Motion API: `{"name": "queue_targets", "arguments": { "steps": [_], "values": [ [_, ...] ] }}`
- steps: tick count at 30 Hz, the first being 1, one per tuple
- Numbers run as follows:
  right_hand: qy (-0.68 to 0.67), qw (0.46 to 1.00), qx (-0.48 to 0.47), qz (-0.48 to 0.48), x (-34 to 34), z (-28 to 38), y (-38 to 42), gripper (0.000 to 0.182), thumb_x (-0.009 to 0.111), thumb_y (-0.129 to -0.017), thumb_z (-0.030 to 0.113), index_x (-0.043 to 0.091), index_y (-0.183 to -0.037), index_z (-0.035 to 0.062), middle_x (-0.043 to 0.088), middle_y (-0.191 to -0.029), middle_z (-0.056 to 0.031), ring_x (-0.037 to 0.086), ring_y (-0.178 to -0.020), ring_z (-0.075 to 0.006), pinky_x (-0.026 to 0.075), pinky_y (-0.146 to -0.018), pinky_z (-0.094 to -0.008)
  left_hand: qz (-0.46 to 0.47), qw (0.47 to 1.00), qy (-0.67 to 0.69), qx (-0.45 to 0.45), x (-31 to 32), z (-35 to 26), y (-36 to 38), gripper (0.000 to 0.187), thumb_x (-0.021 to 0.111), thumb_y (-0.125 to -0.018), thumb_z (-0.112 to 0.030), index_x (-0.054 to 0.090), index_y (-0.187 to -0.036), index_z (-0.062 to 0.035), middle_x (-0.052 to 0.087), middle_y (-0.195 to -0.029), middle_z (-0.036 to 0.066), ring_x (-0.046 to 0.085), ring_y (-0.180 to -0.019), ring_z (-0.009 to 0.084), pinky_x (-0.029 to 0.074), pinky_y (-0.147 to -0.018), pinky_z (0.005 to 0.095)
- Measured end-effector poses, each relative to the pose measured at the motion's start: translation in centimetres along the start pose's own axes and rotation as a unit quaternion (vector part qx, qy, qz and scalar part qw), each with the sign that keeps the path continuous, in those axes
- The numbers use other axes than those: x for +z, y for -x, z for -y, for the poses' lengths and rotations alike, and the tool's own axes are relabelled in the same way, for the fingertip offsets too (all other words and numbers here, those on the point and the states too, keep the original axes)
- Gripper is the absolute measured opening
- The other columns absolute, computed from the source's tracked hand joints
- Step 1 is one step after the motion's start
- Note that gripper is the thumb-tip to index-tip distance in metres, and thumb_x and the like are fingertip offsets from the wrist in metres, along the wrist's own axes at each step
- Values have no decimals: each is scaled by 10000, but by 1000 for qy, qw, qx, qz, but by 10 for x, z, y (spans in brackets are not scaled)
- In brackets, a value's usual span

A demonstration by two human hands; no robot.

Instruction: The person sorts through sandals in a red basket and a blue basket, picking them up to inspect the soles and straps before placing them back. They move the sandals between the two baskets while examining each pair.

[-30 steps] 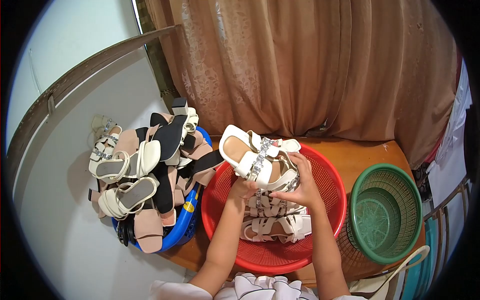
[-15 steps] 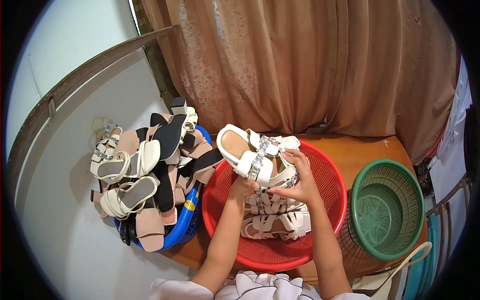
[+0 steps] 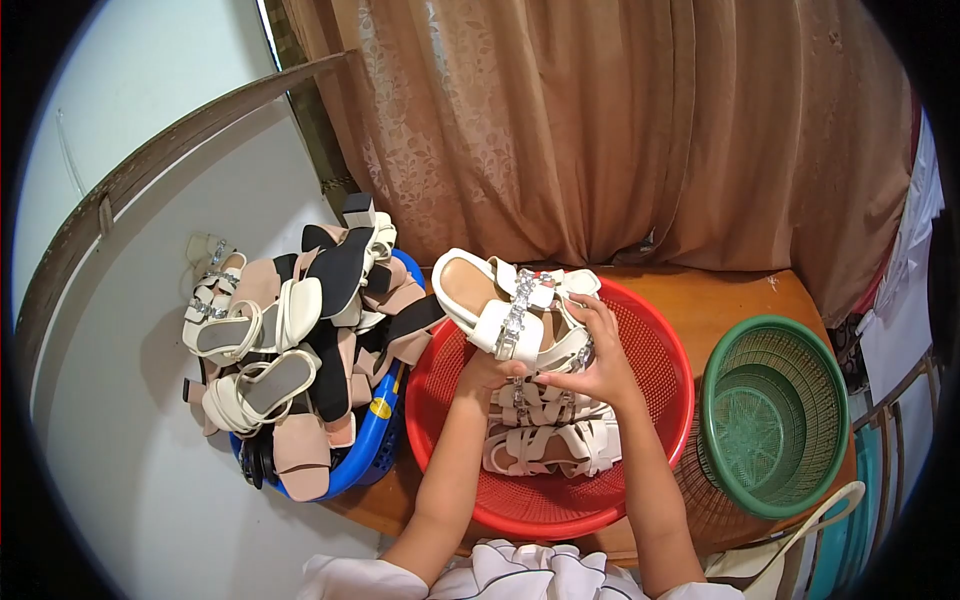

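Note:
Over the red basket point(image 3: 452, 500), my left hand point(image 3: 490, 374) grips a white sandal point(image 3: 468, 292) with clear jewelled straps from below. Most of its fingers are hidden under the sole. My right hand point(image 3: 600, 362) is curled around a second white jewelled sandal point(image 3: 562, 352), thumb toward me and fingers over its far side. The two sandals lie side by side, touching. Beneath my hands, more white strappy sandals point(image 3: 540, 450) rest inside the red basket.
On the left, a blue basket point(image 3: 372, 440) is heaped with beige, cream and black sandals point(image 3: 290, 330). Green baskets point(image 3: 712, 430), nested together, stand at the right on the wooden table point(image 3: 740, 285). A brown curtain point(image 3: 600, 130) hangs behind. A cream strap point(image 3: 820, 520) lies at the lower right.

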State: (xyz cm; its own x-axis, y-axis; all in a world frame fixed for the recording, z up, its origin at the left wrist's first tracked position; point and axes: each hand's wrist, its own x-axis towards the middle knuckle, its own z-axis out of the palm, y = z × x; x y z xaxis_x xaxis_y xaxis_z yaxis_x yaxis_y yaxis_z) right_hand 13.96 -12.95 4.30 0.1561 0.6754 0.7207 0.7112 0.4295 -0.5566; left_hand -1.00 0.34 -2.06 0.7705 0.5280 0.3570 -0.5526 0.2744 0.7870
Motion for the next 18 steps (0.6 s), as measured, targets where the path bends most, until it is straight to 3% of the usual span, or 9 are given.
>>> {"name": "queue_targets", "arguments": {
  "steps": [3, 6, 9, 12, 15, 18],
  "values": [
    [4, 1000, -9, 0, 0, 1, 1, 832, 811, -473, 403, 479, -1150, 50, 417, -1213, -158, 383, -1142, -337, 326, -951, -434, -16, 1000, -13, -10, -2, 4, 2, 635, 781, -551, -68, 496, -1118, -44, 551, -1013, 22, 529, -925, 136, 452, -801, 279],
    [5, 1000, 0, -2, 0, 1, 2, 831, 809, -476, 403, 476, -1152, 51, 415, -1216, -158, 375, -1145, -342, 322, -952, -440, -28, 993, -116, -3, 12, -7, 5, 609, 764, -559, -50, 499, -1107, -40, 546, -1012, 24, 525, -915, 131, 457, -792, 272],
    [20, 1000, 4, -3, 0, -1, 2, 836, 809, -474, 406, 474, -1153, 51, 411, -1220, -158, 374, -1144, -341, 320, -953, -439, -32, 986, -163, -33, 23, -17, 3, 584, 705, -602, 7, 465, -1131, -54, 514, -1057, 41, 517, -957, 173, 467, -806, 322],
    [22, 1000, 1, -3, 2, 0, 2, 847, 808, -473, 415, 470, -1158, 50, 411, -1222, -157, 374, -1144, -339, 319, -956, -438, 3, 997, -73, -32, 10, -7, 2, 581, 693, -602, 13, 465, -1133, -48, 516, -1067, 50, 517, -979, 182, 466, -820, 323],
    [14, 1000, -12, -3, 1, 2, 1, 887, 808, -466, 420, 451, -1189, 48, 415, -1217, -157, 374, -1142, -341, 316, -960, -439, -26, 998, -63, 7, 3, 4, 1, 618, 726, -576, -45, 470, -1139, -37, 532, -1036, 34, 513, -949, 152, 449, -823, 291],
    [8, 1000, -21, 9, -4, 3, 0, 927, 796, -474, 433, 421, -1229, 50, 411, -1226, -161, 374, -1147, -348, 313, -962, -443, -21, 998, 9, 63, 9, 7, -6, 617, 685, -597, -55, 449, -1167, -40, 516, -1100, 58, 510, -1008, 189, 435, -875, 324]
  ]
}}
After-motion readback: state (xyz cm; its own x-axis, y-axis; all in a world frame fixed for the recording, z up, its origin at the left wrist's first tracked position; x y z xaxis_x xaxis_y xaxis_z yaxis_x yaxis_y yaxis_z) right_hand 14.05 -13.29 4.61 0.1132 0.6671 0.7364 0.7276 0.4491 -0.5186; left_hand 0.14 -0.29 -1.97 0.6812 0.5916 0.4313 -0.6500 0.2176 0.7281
